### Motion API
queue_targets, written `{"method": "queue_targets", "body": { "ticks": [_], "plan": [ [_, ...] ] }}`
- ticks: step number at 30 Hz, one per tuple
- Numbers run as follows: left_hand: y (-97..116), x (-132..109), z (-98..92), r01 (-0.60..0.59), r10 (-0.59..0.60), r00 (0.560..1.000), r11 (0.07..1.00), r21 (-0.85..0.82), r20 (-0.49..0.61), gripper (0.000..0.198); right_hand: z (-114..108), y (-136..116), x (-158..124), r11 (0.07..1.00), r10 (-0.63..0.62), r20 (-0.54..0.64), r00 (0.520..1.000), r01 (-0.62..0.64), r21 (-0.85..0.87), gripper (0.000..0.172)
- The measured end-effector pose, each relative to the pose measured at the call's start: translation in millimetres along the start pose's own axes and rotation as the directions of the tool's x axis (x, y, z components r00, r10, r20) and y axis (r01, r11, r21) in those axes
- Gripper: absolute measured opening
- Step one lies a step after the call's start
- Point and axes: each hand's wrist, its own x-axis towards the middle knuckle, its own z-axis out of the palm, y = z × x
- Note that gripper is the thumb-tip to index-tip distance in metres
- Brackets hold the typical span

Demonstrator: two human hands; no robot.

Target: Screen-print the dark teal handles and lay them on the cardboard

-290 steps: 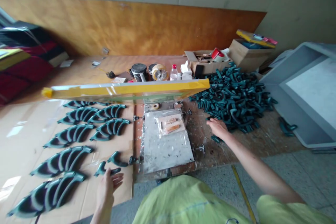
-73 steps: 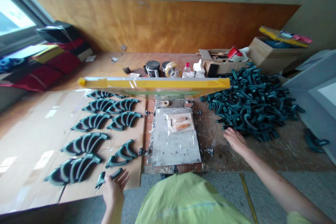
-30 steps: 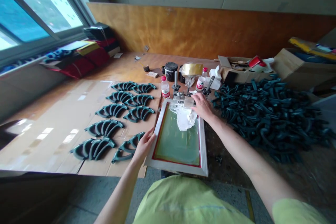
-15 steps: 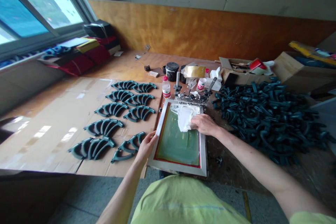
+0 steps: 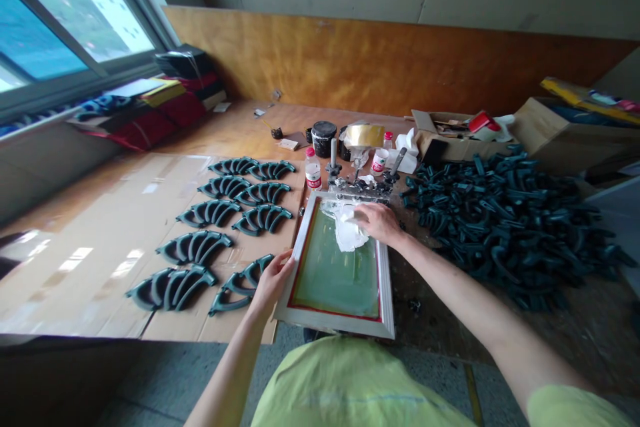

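Note:
A screen-printing frame (image 5: 384, 293) with green mesh and a pale border lies flat on the bench in front of me. My left hand (image 5: 271, 278) grips its left edge, fingers curled over the border. My right hand (image 5: 376, 220) presses a crumpled white cloth (image 5: 349, 232) onto the upper part of the mesh. Dark teal curved plastic parts (image 5: 195, 247) lie in neat rows on cardboard to the left of the frame. The nearest group (image 5: 241, 279) sits just beside my left hand.
A big heap of loose teal parts (image 5: 505, 227) covers the bench on the right. Behind the frame stand small bottles (image 5: 313, 170), a black tin (image 5: 324, 138), tape and cardboard boxes (image 5: 555, 125). A window (image 5: 55, 20) and stacked red and yellow items are at the left.
The frame, earlier raised on its hinge, now lies flat. My left hand has left the teal parts and holds the frame edge. My right hand has moved the cloth back up the mesh.

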Motion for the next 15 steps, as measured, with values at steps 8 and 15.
{"method": "queue_targets", "body": {
  "ticks": [8,15],
  "plan": [
    [89,-11,-3.9,-0.218,0.218,0.976,0.976,-0.005,-0.006,0.069,-43,51,27,0.938,0.346,-0.255,0.903,-0.339,0.074,0.04],
    [177,21,34.9,-0.449,0.459,0.889,0.866,-0.221,-0.008,0.061,20,52,-47,0.937,0.313,0.029,0.949,-0.313,0.157,0.025]
  ]
}}
